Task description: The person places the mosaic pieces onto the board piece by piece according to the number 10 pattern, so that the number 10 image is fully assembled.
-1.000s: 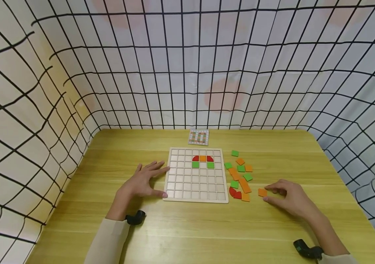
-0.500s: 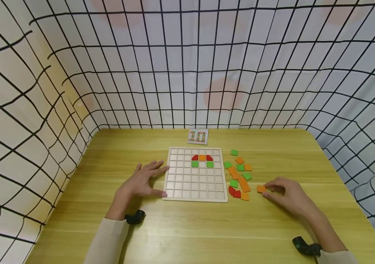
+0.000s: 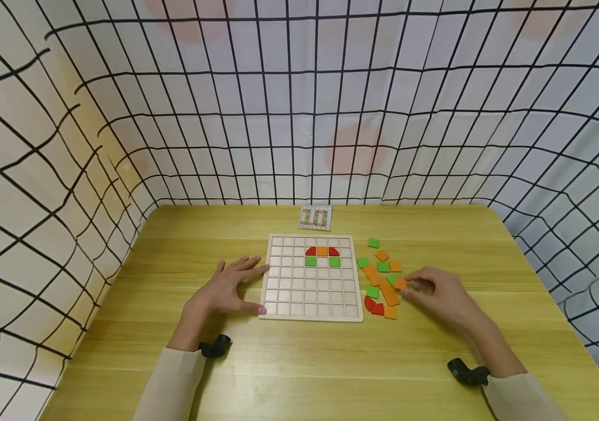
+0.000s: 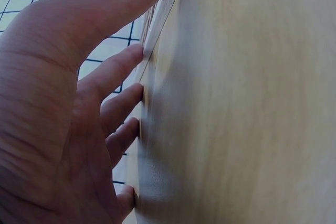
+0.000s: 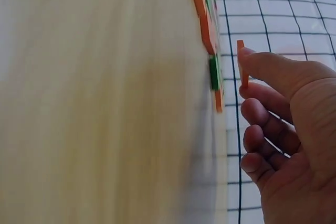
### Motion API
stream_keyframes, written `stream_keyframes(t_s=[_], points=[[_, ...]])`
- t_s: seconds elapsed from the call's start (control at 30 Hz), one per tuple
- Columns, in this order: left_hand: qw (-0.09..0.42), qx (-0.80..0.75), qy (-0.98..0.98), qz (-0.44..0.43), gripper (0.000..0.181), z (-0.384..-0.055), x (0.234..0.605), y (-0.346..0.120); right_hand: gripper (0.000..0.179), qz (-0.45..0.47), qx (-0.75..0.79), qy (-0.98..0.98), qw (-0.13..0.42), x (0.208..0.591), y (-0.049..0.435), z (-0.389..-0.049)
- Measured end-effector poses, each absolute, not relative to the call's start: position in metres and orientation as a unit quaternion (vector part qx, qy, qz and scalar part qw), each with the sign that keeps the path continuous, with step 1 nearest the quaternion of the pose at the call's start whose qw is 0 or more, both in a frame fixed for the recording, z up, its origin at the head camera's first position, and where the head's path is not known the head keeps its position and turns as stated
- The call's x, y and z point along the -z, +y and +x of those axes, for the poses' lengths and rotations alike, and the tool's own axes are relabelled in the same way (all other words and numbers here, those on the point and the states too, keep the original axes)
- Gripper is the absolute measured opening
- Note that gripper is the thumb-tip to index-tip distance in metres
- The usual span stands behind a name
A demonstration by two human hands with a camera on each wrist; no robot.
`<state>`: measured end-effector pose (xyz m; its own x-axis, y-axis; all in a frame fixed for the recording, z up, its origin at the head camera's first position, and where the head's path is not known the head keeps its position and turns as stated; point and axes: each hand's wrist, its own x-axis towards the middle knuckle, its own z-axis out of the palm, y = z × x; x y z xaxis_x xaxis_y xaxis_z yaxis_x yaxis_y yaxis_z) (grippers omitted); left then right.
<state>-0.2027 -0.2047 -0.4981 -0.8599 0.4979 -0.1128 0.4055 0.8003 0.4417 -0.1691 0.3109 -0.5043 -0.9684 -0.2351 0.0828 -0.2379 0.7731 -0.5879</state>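
Observation:
My right hand [image 3: 440, 292] pinches an orange square tile [image 5: 242, 64] between thumb and index finger, raised off the table at the right side of the loose tiles. In the head view that tile overlaps a green one. My left hand [image 3: 226, 287] lies spread at the left edge of a wooden grid board [image 3: 312, 292], with thumb and index fingertips at its border. On the board's upper rows sit two red quarter-round tiles [image 3: 310, 251] with an orange square [image 3: 322, 251] between them. A green square [image 3: 311, 261] lies below each red one.
Loose green, orange and red tiles [image 3: 389, 293] are scattered right of the board. Behind the board lies a small pattern card [image 3: 315, 217] with a coloured grid. A black-lined white curtain [image 3: 299, 117] encloses the wooden table [image 3: 299, 362].
My right hand has lifted the orange square tile from the table and carried it left and away from me, toward the loose tiles. My left hand stays at the board.

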Motion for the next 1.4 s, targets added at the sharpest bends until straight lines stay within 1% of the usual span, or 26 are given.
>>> stream_keyframes(t_s=[0.2, 0.53, 0.83, 1.0, 1.17, 1.4], points=[[0.109, -0.208, 0.941, 0.243, 0.1, -0.202, 0.498, -0.205, 0.04, 0.122, -0.329, -0.936, -0.015, 0.505, 0.293, -0.18], [0.104, -0.207, 0.941, 0.246, 0.1, -0.203, 0.497, -0.204, 0.039, 0.147, -0.32, -0.936, -0.007, 0.503, 0.26, -0.198], [0.107, -0.209, 0.94, 0.246, 0.099, -0.203, 0.496, -0.204, 0.031, 0.168, -0.345, -0.924, -0.001, 0.503, 0.218, -0.212], [0.111, -0.205, 0.943, 0.238, 0.101, -0.201, 0.496, -0.206, 0.028, 0.188, -0.366, -0.911, -0.016, 0.507, 0.197, -0.22], [0.111, -0.206, 0.942, 0.239, 0.1, -0.201, 0.496, -0.205, 0.027, 0.182, -0.375, -0.908, -0.031, 0.51, 0.187, -0.223], [0.104, -0.213, 0.94, 0.245, 0.1, -0.202, 0.496, -0.204, 0.027, 0.176, -0.371, -0.911, -0.031, 0.511, 0.185, -0.224]])
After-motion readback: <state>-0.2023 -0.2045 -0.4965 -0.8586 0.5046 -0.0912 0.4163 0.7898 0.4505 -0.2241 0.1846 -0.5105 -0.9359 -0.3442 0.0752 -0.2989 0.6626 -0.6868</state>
